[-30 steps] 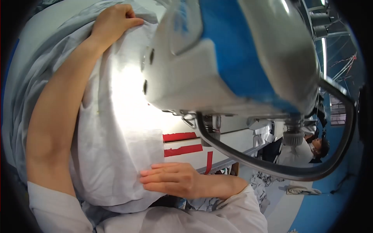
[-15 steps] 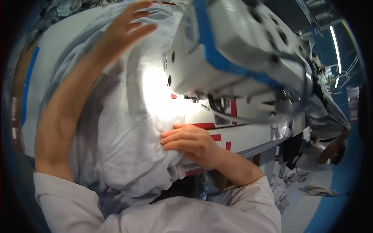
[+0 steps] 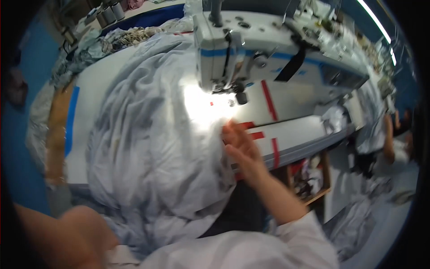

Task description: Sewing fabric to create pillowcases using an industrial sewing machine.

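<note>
A large pale grey-blue cloth (image 3: 152,134) lies bunched over the white sewing table (image 3: 304,130) and hangs into my lap. Its right edge reaches under the head of a white and blue sewing machine (image 3: 268,49), where a lamp lights the cloth brightly. My right hand (image 3: 239,145), blurred by motion, lies flat on that edge just in front of the needle area, fingers apart and holding nothing. Of my left arm only a blurred bare stretch (image 3: 67,233) shows at the lower left; its hand is out of sight.
Red tape strips (image 3: 268,101) mark the table beside the machine, and a blue strip (image 3: 71,116) runs along the table's left side. Scraps of cloth (image 3: 121,38) and thread cones (image 3: 109,11) sit at the back left. Another person (image 3: 394,139) is at the right.
The view has swung up and back, so the whole machine shows. My left arm has come off the far cloth down to the lower left. My right hand has shifted toward the needle.
</note>
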{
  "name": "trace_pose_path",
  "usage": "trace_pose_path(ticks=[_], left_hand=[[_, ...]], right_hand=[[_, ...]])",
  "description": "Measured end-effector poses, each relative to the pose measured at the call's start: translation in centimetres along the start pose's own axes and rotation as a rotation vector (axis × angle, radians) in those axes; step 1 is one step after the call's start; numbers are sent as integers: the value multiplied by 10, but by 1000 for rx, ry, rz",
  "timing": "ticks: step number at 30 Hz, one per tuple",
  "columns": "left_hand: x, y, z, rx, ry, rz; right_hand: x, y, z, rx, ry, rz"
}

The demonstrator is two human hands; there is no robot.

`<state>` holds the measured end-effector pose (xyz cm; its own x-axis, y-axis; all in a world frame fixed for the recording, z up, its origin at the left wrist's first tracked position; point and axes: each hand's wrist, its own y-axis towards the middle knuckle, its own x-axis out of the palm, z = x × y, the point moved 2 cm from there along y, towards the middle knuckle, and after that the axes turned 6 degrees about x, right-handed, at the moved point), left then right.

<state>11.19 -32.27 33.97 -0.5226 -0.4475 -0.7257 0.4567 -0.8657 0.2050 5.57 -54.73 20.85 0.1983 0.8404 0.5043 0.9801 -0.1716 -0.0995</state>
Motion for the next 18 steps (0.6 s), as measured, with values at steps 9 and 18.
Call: trace_pose_path(ticks=[9, 18], left_hand=[[26, -32, 21, 59, -146, 148], [0, -38, -155, -488, 88, 267]], right_hand=[[94, -97, 31, 550, -903, -885], [82, -145, 39, 710, -37, -450]])
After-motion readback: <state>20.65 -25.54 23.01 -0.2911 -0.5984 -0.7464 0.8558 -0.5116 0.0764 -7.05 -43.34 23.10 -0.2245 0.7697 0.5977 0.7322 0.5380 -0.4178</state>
